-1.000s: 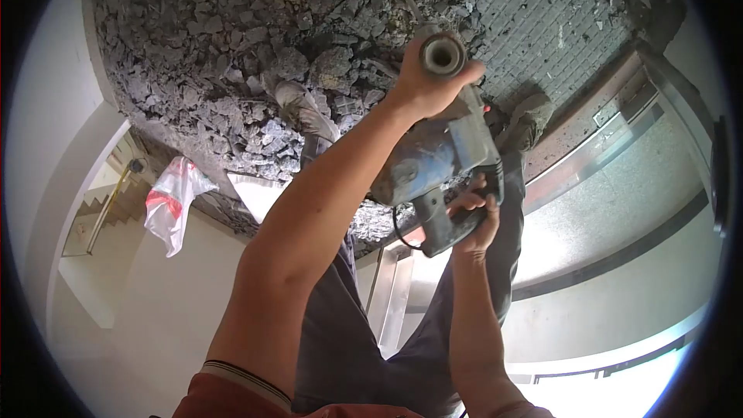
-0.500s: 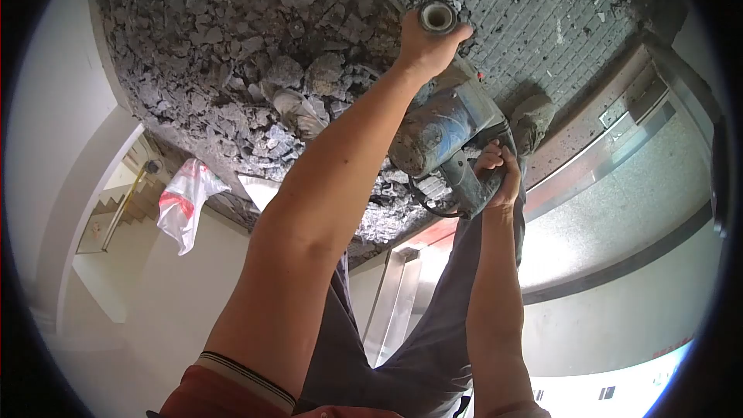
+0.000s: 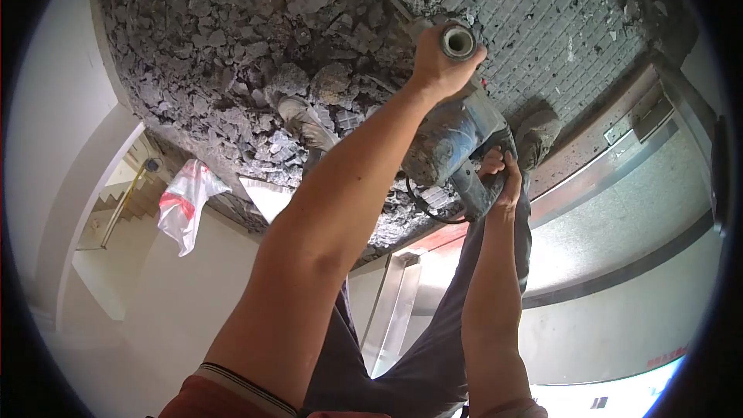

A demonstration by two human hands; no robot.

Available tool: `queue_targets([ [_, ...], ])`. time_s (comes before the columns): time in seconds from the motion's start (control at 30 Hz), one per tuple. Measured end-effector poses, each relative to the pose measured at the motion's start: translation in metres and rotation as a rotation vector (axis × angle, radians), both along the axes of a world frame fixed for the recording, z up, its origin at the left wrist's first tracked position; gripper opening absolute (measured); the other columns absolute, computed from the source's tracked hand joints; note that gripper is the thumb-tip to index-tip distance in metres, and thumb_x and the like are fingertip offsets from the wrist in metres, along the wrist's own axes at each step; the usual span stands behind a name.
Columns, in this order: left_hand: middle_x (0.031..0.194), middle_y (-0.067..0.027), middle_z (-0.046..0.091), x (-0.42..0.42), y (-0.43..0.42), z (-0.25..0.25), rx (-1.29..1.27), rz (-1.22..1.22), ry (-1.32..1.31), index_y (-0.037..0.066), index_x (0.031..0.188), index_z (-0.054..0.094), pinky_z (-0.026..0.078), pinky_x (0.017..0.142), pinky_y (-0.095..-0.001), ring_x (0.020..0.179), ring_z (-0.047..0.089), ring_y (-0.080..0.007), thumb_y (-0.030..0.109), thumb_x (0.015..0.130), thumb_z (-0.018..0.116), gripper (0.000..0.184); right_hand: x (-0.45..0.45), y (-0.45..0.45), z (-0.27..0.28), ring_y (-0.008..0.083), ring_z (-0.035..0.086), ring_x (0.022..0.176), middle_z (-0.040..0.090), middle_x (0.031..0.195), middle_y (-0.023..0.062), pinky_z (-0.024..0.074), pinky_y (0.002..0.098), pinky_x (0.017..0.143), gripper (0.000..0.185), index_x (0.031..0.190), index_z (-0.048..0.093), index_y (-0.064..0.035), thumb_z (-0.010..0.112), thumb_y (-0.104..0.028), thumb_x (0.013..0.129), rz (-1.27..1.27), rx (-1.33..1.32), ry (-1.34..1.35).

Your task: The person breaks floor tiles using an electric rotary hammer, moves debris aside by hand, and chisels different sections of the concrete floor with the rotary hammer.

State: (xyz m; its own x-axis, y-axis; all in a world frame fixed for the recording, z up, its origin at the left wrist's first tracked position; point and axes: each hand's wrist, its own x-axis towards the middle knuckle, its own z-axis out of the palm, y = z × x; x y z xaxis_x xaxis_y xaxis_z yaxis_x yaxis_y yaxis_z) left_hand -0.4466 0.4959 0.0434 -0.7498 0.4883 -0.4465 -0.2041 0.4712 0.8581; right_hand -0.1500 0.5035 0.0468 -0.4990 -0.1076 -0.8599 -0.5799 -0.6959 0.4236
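Observation:
A dusty blue demolition hammer (image 3: 453, 135) slants across the middle of the view, its chisel (image 3: 400, 6) pointing up and left at the broken floor. My left hand (image 3: 443, 70) is wrapped around the side handle (image 3: 458, 42), whose hollow round end faces me. Lower down, my right hand (image 3: 505, 176) grips the rear handle (image 3: 476, 192); its trigger is hidden. A black cord (image 3: 426, 205) loops beneath the tool's back end. The chisel's tip is hard to make out against the rubble.
Broken rubble (image 3: 224, 70) covers the left of the floor; a grid-patterned surface (image 3: 534, 27) lies right. My dusty shoes (image 3: 306, 120) stand on either side of the hammer. A white and red sack (image 3: 190, 201) lies left, near stairs (image 3: 128, 205). A metal-trimmed sill (image 3: 596, 159) borders the right.
The hammer's front end and my left hand have shifted slightly right and toward me. My right hand stays almost in place on the rear handle.

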Motion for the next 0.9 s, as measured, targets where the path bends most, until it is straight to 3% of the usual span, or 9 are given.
queue_targets([
  [0.27, 0.076, 0.0025, 0.065, -0.028, -0.046, 0.015, 0.059, 0.015, -0.154, 0.009, 0.080, 0.063, 0.049, 0.067, -0.0305, 0.071, 0.061, -0.0107, 0.016, 0.082, 0.081, 0.019, -0.036, -0.034, 0.025, 0.0121, 0.054, 0.070, 0.053, 0.085, 0.0005, 0.0489, 0.0304, 0.068, 0.021, 0.113, 0.059, -0.0046, 0.064, -0.008, 0.093, 0.083, 0.071, -0.010],
  [0.37, 0.086, 0.0015, 0.066, -0.024, -0.081, 0.080, 0.010, -0.113, 0.064, 0.008, 0.083, 0.062, 0.048, 0.070, -0.0288, 0.076, 0.060, -0.0088, 0.007, 0.082, 0.079, 0.017, -0.030, -0.049, 0.044, 0.0138, 0.057, 0.070, 0.060, 0.095, 0.0057, 0.0515, 0.0328, 0.066, 0.024, 0.115, 0.059, -0.0042, 0.065, -0.009, 0.092, 0.273, 0.071, -0.001],
  [0.4, 0.092, -0.0018, 0.066, -0.023, -0.102, 0.090, 0.095, -0.018, 0.120, 0.007, 0.084, 0.064, 0.050, 0.073, -0.0288, 0.083, 0.061, -0.0091, 0.004, 0.082, 0.079, 0.016, -0.038, -0.044, 0.051, 0.0152, 0.058, 0.070, 0.060, 0.095, 0.0081, 0.0530, 0.0332, 0.065, 0.026, 0.115, 0.059, -0.0034, 0.067, -0.009, 0.091, 0.352, 0.115, 0.015],
  [0.43, 0.083, -0.0042, 0.065, -0.032, -0.114, 0.107, 0.159, 0.056, 0.259, 0.008, 0.084, 0.060, 0.047, 0.062, -0.0282, 0.071, 0.060, -0.0122, 0.004, 0.080, 0.081, 0.021, -0.051, -0.039, 0.060, 0.0160, 0.058, 0.070, 0.060, 0.095, 0.0088, 0.0533, 0.0330, 0.064, 0.027, 0.115, 0.058, -0.0028, 0.066, -0.009, 0.091, 0.392, 0.084, 0.022],
  [0.53, 0.086, 0.0002, 0.065, -0.062, -0.156, 0.145, -0.058, 0.253, -0.023, 0.009, 0.089, 0.063, 0.050, 0.069, -0.0276, 0.078, 0.061, -0.0098, 0.005, 0.086, 0.077, 0.015, -0.089, -0.037, 0.090, 0.0172, 0.059, 0.070, 0.060, 0.094, 0.0096, 0.0541, 0.0326, 0.065, 0.027, 0.115, 0.057, -0.0013, 0.065, -0.008, 0.090, 0.554, 0.063, -0.033],
  [0.6, 0.085, -0.0001, 0.065, -0.063, -0.157, 0.157, 0.013, 0.328, -0.152, 0.008, 0.086, 0.063, 0.049, 0.070, -0.0288, 0.079, 0.061, -0.0096, 0.006, 0.086, 0.078, 0.016, -0.091, -0.059, 0.113, 0.0159, 0.059, 0.070, 0.060, 0.096, 0.0086, 0.0532, 0.0321, 0.067, 0.029, 0.116, 0.056, -0.0015, 0.065, -0.008, 0.090, 0.538, 0.055, -0.024],
  [0.73, 0.078, -0.0026, 0.063, -0.051, -0.128, 0.156, 0.181, -0.018, 0.108, 0.007, 0.081, 0.061, 0.046, 0.064, -0.0278, 0.071, 0.060, -0.0104, 0.008, 0.083, 0.081, 0.020, -0.049, -0.110, 0.145, 0.0126, 0.055, 0.073, 0.061, 0.104, 0.0037, 0.0506, 0.0307, 0.071, 0.038, 0.126, 0.055, -0.0053, 0.067, -0.010, 0.090, 0.297, 0.097, -0.028],
  [0.87, 0.082, 0.0035, 0.061, -0.035, -0.090, 0.112, 0.227, -0.059, -0.183, 0.008, 0.087, 0.059, 0.047, 0.072, -0.0304, 0.080, 0.059, -0.0111, 0.012, 0.086, 0.077, 0.018, -0.034, -0.080, 0.140, 0.0103, 0.051, 0.076, 0.063, 0.116, -0.0024, 0.0468, 0.0276, 0.078, 0.048, 0.138, 0.052, -0.0109, 0.067, -0.011, 0.092, 0.068, 0.189, -0.029],
  [0.9, 0.082, 0.0035, 0.061, -0.030, -0.075, 0.100, 0.235, -0.052, -0.183, 0.008, 0.087, 0.059, 0.047, 0.072, -0.0304, 0.080, 0.059, -0.0111, 0.012, 0.086, 0.077, 0.018, -0.049, -0.055, 0.147, 0.0137, 0.052, 0.077, 0.057, 0.100, -0.0003, 0.0591, 0.0513, 0.078, 0.045, 0.137, 0.049, -0.0103, 0.064, -0.021, 0.096, 0.092, 0.235, 0.002],
])
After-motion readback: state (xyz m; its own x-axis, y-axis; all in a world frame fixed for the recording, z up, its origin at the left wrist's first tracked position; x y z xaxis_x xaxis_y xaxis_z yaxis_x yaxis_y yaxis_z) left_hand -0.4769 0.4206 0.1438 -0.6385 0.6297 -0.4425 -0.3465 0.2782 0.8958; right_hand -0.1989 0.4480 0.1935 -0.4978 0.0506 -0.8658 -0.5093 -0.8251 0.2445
